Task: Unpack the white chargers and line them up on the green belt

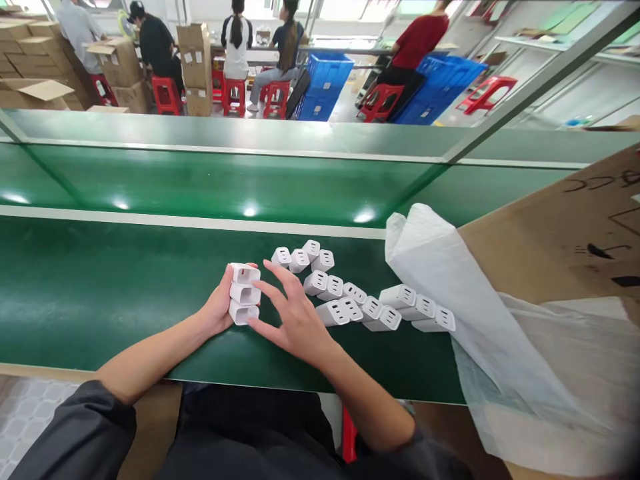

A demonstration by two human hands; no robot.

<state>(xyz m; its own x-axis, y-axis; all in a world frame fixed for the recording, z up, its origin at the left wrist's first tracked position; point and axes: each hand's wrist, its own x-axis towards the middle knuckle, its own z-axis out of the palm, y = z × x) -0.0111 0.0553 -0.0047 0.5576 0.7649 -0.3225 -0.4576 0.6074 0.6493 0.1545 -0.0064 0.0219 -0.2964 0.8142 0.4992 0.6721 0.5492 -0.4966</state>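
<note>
Left hand (220, 308) grips a stack of three white chargers (245, 293), right hand (293, 313) spread over them, loose chargers (350, 300) on the green desk (100, 287).

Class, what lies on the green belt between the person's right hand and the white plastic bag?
In the head view, loose white adapters lie scattered on the belt between the right hand and the plastic bag.
</note>
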